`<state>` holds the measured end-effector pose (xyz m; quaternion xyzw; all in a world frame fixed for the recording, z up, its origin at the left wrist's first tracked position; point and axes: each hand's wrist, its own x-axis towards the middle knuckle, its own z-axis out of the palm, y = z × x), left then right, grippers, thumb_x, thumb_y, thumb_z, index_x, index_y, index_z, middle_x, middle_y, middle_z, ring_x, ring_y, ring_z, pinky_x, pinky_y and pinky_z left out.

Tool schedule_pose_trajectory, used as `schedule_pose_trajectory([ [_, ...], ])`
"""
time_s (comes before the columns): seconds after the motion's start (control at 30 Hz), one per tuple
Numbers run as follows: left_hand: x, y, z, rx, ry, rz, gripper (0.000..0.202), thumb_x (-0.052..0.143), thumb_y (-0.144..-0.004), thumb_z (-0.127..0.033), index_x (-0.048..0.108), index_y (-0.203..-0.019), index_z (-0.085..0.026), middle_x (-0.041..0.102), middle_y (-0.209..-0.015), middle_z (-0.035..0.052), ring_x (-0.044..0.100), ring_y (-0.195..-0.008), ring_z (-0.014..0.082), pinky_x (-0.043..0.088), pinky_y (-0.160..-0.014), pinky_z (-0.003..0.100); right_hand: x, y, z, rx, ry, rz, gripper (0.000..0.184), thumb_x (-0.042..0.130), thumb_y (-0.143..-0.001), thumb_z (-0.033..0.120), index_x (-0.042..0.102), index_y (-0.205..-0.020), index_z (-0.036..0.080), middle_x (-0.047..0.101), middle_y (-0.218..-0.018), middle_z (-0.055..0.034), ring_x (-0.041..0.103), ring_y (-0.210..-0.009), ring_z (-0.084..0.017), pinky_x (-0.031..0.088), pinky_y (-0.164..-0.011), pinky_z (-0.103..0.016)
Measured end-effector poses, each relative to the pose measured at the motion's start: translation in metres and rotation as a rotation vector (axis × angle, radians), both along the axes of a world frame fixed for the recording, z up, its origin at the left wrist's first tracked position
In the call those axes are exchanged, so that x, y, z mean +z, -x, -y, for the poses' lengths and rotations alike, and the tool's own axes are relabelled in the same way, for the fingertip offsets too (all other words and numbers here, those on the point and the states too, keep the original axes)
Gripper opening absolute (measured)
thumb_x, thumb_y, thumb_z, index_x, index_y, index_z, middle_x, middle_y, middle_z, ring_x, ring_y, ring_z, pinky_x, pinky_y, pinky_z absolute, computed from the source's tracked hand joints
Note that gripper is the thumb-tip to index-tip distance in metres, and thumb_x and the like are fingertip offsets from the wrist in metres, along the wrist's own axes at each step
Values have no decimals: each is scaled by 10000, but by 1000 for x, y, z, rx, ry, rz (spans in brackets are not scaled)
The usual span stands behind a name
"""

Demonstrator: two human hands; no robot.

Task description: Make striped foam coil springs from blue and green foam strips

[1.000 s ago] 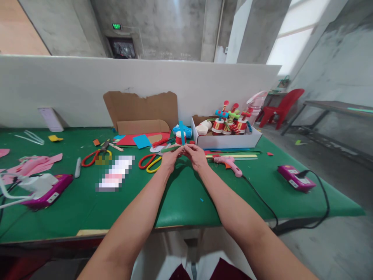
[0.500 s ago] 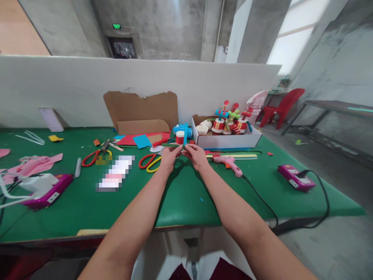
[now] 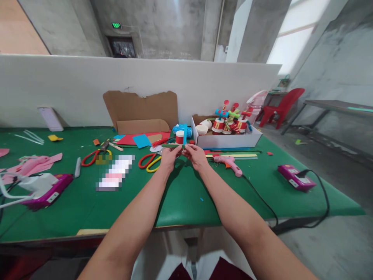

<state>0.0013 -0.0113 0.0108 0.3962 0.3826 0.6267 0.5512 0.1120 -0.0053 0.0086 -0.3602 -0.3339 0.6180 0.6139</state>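
My left hand [image 3: 169,157] is closed, its fingers pinching a dark green strip [image 3: 172,146] that lies crosswise. Close beside it, my right hand [image 3: 194,156] pinches the lower end of a blue strip [image 3: 185,134], which stands upright and crosses the green one at my fingertips. How the strips join there is hidden by my fingers. Just behind the hands is a red and white paper cup [image 3: 180,137]. Left of my left hand lie scissors [image 3: 147,161] with one red and one yellow handle.
At the back right, a white box [image 3: 230,140] holds several cup figures with coiled paper arms. A pink glue gun [image 3: 230,162] lies right of my hands, its cord running off the front edge. Purple power strips [image 3: 295,178] sit at both sides. Cardboard [image 3: 142,109] leans behind.
Barely anything differs. Both hands stay in place, still pinching the crossed green and blue strips.
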Motion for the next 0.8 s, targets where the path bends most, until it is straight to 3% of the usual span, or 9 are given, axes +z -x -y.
schedule_pose_trajectory([
  [0.27, -4, 0, -2, -66, 34, -50, 414, 799, -514, -450, 684, -733, -118, 659, -666, 43, 556, -585, 116, 389, -553, 239, -1, 2, 1, -92, -190, 223, 222, 731, -605, 337, 658, -740, 178, 623, -572, 42, 583, -549, -113, 533, -660, -289],
  [0.53, -6, 0, -4, -21, 10, -18, 456, 818, -444, -478, 679, -694, -123, 653, -637, 36, 570, -588, 129, 440, -630, 280, -1, 4, 3, -45, -208, 246, 249, 733, -579, 319, 650, -768, 180, 669, -671, 14, 616, -608, -134, 538, -705, -316],
  [0.8, -6, 1, -5, -36, -40, -71, 426, 800, -472, -466, 668, -691, -125, 627, -587, 15, 550, -566, 130, 435, -624, 283, 3, -2, 2, 28, -139, 199, 272, 769, -533, 299, 645, -738, 170, 641, -618, 33, 592, -572, -106, 536, -686, -296],
])
